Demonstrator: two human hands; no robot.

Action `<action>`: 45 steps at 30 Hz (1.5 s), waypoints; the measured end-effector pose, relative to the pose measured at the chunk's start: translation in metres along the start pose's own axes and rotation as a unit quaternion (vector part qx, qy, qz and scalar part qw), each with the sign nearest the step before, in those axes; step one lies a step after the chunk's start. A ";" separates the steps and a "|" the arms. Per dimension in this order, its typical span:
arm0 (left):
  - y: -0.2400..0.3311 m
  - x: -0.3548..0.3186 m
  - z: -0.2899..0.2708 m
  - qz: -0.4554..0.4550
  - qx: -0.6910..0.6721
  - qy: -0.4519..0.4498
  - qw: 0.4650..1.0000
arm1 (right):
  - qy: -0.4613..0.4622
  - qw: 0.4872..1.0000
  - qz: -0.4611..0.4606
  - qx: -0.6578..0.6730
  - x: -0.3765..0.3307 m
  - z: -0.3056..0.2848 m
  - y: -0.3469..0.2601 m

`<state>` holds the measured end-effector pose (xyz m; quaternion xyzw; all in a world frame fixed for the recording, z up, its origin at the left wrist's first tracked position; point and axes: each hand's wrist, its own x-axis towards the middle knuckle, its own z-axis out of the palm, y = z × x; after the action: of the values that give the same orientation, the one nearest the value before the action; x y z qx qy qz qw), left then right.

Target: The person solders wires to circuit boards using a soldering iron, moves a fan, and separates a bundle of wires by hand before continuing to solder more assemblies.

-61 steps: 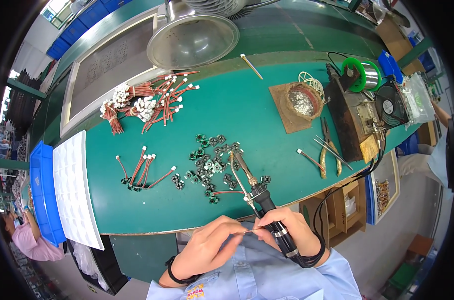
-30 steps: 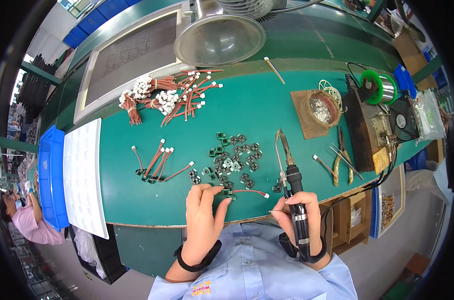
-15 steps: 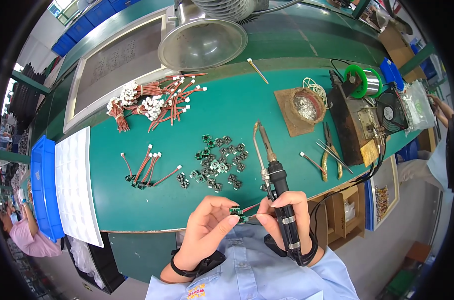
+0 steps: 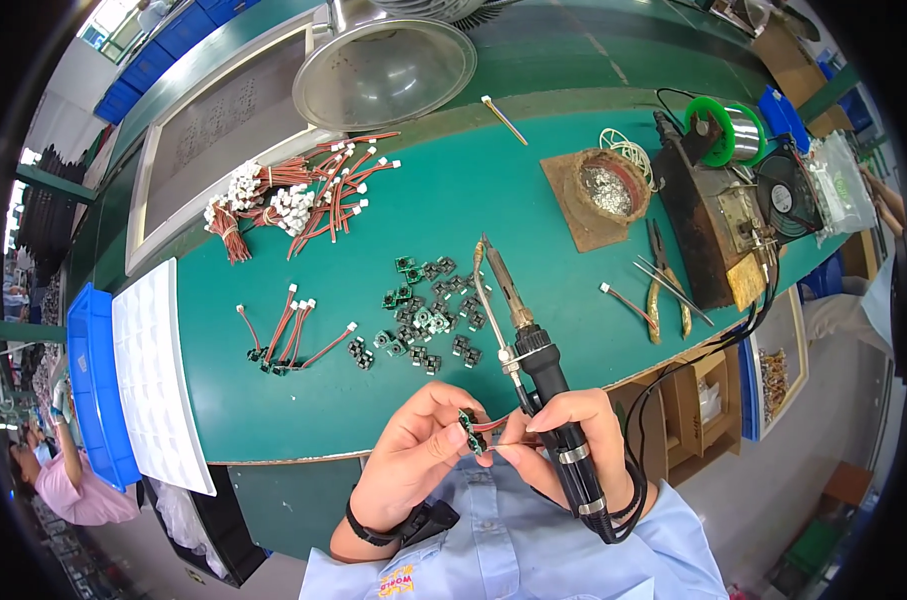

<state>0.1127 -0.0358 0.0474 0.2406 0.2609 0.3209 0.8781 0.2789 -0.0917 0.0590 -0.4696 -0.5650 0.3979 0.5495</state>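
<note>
Between the thumb and fingers of my left hand (image 4: pixel 418 450) is a small green circuit board (image 4: pixel 470 432), held edge-on near the table's front edge. My right hand (image 4: pixel 583 420) is closed around a black soldering iron (image 4: pixel 541 365) with a thin feed tube along it; the tip points up and away, apart from the board. Thumb and forefinger of that hand also come close to red wires (image 4: pixel 491 425) that run from the board. Beyond my hands lies a cluster of small boards with black parts (image 4: pixel 428 318). To the left are boards with wires attached (image 4: pixel 288 350).
Bundled red wires with white connectors (image 4: pixel 283 200) lie at the back left. A white tray (image 4: pixel 158 370) and blue bin (image 4: pixel 98 390) stand left. Right are a solder pot (image 4: pixel 611 190), pliers (image 4: pixel 658 290), tweezers (image 4: pixel 678 290) and a solder spool (image 4: pixel 738 135). A metal hood (image 4: pixel 383 75) hangs behind.
The circuit board has turned from facing up to edge-on in my left hand. The soldering iron has shifted left, its tip now nearer the board cluster. The whole view has moved slightly.
</note>
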 end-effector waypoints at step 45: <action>-0.012 -0.001 -0.009 0.010 0.005 -0.014 1.000 | 0.048 0.996 -0.069 -0.043 0.003 0.000 0.000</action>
<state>0.1115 -0.0424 0.0344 0.2517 0.2477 0.3253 0.8772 0.2794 -0.0885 0.0598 -0.4710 -0.5856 0.3115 0.5815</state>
